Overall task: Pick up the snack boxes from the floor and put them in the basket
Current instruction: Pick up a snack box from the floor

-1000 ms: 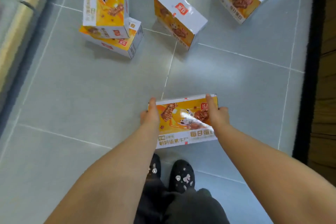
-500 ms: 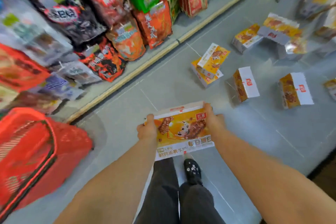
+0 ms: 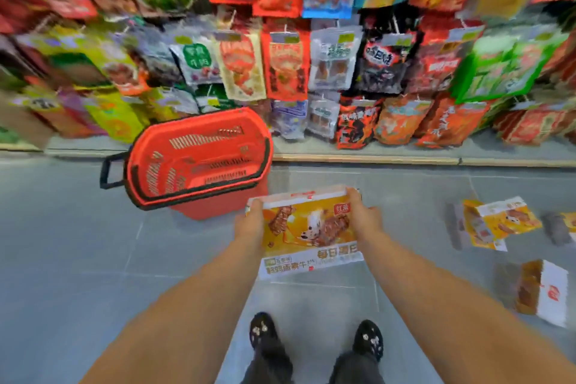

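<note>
Held box: a flat rectangular orange-and-white cardboard snack box point(image 3: 308, 234) is carried off the floor in front of the person, above the grey tiled floor point(image 3: 78, 252), printed face up.
Left hand: the left hand point(image 3: 251, 224) is closed around the box's left short end, fingers wrapped over its far corner.
Right hand: the right hand point(image 3: 363, 217) is clamped on the right short end in the same way; both hands share the load.
Long axis: the box's long side runs left to right between the two hands, roughly level.
Basket: a red slotted plastic shopping basket point(image 3: 199, 159) with a black handle stands on the floor by the shelf's base edge, its inside bare as far as the blur allows.
Key relation: the basket lies ahead and to the left of the box, its near right corner just beside the left hand, so the left hand is nearer.
Next move, as a judgement: shift the box forward and left over the rim, then lower it.
Remaining boxes: more orange snack boxes point(image 3: 495, 223) lie on the floor to the right, well apart from the basket.
Backdrop: hanging snack bags point(image 3: 286, 65) fill the shelf.
</note>
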Available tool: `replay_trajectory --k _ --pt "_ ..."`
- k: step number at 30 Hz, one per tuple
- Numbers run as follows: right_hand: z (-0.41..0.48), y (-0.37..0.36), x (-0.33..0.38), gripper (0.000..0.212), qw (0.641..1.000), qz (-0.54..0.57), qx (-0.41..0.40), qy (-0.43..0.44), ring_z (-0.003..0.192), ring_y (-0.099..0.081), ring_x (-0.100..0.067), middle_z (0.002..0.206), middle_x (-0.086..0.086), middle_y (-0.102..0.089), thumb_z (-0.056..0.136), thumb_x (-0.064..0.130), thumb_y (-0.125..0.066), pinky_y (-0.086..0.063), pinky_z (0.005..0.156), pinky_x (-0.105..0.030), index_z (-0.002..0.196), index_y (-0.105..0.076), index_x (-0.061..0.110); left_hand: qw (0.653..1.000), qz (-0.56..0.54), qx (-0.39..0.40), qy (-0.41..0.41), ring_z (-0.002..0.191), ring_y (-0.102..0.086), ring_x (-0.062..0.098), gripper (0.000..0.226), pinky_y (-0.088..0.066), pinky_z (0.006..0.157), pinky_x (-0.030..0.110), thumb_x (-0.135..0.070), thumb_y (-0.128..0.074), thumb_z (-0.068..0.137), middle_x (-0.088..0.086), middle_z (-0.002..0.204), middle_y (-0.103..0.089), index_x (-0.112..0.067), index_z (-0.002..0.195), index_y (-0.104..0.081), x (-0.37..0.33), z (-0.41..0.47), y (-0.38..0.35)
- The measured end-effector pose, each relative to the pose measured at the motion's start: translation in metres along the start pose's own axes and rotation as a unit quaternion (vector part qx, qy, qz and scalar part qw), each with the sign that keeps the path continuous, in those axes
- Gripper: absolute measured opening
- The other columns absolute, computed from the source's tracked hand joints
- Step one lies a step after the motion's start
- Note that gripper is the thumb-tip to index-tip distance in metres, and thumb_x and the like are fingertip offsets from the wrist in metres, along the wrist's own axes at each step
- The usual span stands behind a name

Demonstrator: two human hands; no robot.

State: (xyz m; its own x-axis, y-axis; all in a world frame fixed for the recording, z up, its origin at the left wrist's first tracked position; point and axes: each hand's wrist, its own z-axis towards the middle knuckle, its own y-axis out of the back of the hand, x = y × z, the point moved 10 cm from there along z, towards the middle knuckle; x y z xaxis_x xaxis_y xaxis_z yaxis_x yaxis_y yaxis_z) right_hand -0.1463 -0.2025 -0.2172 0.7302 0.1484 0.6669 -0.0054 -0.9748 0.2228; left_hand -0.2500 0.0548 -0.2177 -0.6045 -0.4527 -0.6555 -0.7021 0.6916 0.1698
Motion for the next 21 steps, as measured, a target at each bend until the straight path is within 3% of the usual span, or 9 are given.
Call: replay_trajectory --k 4,10,14,18,21 --pt "-0.011 -0.092 -0.007 0.108 0.999 -0.028 0.033 0.013 0.098 -0.064 -0.035 0.11 -0.012 -0.066 0.039 0.084 -0.052 -0.052 0.09 -0.049 0.118 -0.052 0.011 0.998 -0.004 -0.052 -0.031 0.114 -0.053 0.038 0.067 -0.047 0.098 0.051 -0.047 -0.052 0.084 0.016 0.125 -0.051 -0.006 0.134 -0.037 -0.033 0.025 0.094" --pt "-0.037 -0.198 0.011 0.101 0.994 -0.077 0.07 0.047 0.094 -0.066 -0.034 0.111 -0.011 -0.065 0.046 0.079 -0.051 -0.055 0.086 -0.049 0.121 -0.05 0.012 0.994 -0.063 -0.078 -0.044 0.115 -0.054 0.036 0.065 -0.045 0.1 0.052 -0.044 -0.05 0.081 0.013 0.127 -0.053 -0.011 0.135 -0.036 -0.06 0.061 0.183" --pt "-0.039 -0.238 0.029 0.096 0.992 -0.088 0.073 0.06 0.093 -0.066 -0.033 0.11 -0.011 -0.066 0.049 0.076 -0.049 -0.055 0.085 -0.049 0.121 -0.051 0.012 0.991 -0.078 -0.093 -0.052 0.109 -0.056 0.034 0.056 -0.048 0.095 0.046 -0.04 -0.05 0.084 0.012 0.12 -0.056 -0.009 0.13 -0.043 -0.075 0.089 0.206" --pt "-0.002 -0.277 0.042 0.096 0.992 -0.092 0.069 0.055 0.092 -0.065 -0.032 0.106 -0.009 -0.067 0.048 0.082 -0.049 -0.053 0.087 -0.049 0.116 -0.056 0.014 0.993 -0.09 -0.061 -0.036 0.111 -0.057 0.036 0.077 -0.047 0.097 0.053 -0.053 -0.053 0.068 0.011 0.126 -0.056 -0.014 0.134 -0.041 -0.1 0.129 0.202" --pt "0.032 -0.308 0.052 0.089 0.991 -0.102 0.077 0.045 0.088 -0.067 -0.031 0.102 -0.008 -0.069 0.048 0.079 -0.056 -0.054 0.086 -0.048 0.111 -0.06 0.016 0.994 -0.085 -0.054 -0.029 0.122 -0.05 0.035 0.082 -0.042 0.104 0.05 -0.05 -0.061 0.077 0.011 0.135 -0.05 -0.011 0.143 -0.031 -0.121 0.161 0.197"
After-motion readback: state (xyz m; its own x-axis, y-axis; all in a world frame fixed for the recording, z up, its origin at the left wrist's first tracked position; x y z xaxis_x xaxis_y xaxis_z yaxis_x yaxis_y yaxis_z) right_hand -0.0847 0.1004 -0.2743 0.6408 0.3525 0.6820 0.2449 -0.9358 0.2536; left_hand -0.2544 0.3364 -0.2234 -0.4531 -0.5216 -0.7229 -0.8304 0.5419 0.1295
